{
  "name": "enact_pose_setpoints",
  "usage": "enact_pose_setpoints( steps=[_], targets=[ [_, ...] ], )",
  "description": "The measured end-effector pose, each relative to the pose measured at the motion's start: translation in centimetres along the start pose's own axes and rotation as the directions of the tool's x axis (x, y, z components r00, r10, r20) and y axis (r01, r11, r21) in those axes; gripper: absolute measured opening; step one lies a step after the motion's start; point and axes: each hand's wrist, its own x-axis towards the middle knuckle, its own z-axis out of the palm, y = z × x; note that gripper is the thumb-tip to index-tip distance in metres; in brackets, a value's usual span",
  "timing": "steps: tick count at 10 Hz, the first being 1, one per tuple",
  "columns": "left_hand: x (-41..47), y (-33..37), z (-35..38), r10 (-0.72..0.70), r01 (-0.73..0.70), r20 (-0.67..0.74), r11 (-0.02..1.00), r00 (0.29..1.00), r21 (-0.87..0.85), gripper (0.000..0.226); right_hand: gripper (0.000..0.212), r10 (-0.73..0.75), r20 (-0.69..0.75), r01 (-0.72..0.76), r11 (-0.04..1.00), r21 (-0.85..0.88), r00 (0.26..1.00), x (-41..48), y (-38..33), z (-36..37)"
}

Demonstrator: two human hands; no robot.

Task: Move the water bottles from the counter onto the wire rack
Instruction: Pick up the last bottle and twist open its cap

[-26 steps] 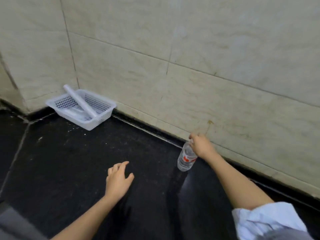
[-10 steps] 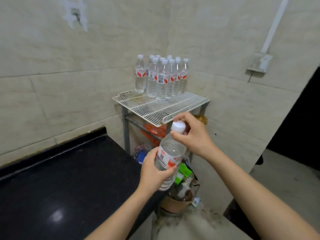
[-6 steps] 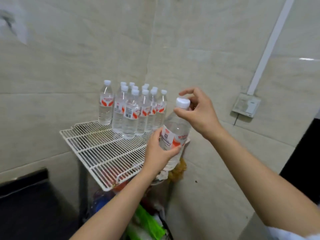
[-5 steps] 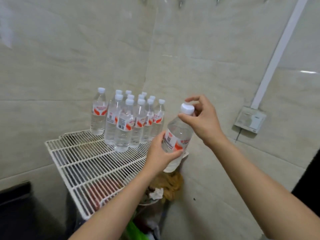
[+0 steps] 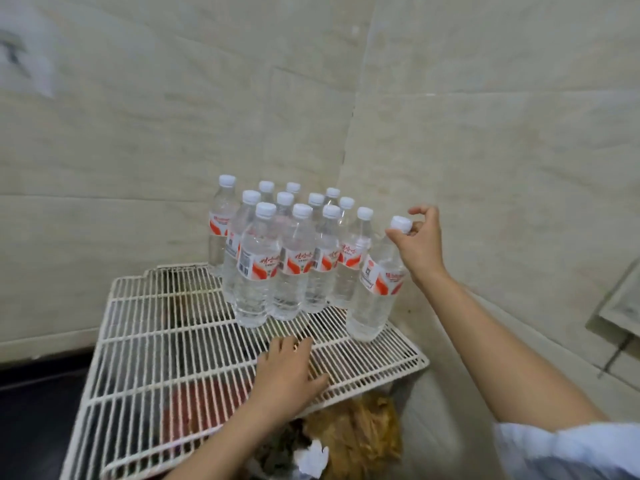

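A clear water bottle (image 5: pixel 375 292) with a white cap and a red-and-white label stands slightly tilted on the right side of the white wire rack (image 5: pixel 166 355). My right hand (image 5: pixel 420 242) pinches its cap from above. To its left, several identical bottles (image 5: pixel 287 254) stand upright in a tight cluster at the rack's back, near the wall corner. My left hand (image 5: pixel 289 368) rests flat on the rack's front wires, fingers spread, holding nothing.
Tiled walls meet in a corner right behind the bottles. The black counter (image 5: pixel 31 403) edge shows at lower left. Under the rack lie red, orange-brown and white items (image 5: pixel 349 434). A wall box (image 5: pixel 620 303) sits at the right edge.
The bottle has come down from mid-air onto the rack's right side. My left hand has let go of its body and dropped onto the rack's wires; my right hand still pinches the cap.
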Motion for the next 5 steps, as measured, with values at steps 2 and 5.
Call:
enact_pose_setpoints(
  steps=[2,5],
  targets=[
    [-1.7,0.3,1.0,-0.168,0.201,-0.206,0.968,0.964,0.15,0.05,0.041,0.045,0.121,-0.041,0.998,-0.043,0.992,4.3,4.6,1.7],
    [-5.7,1.2,1.8,-0.083,0.261,-0.445,0.898,0.892,0.356,0.061,0.037,-0.045,0.195,0.066,0.992,-0.105,0.98,4.1,4.5,0.8]
  ],
)
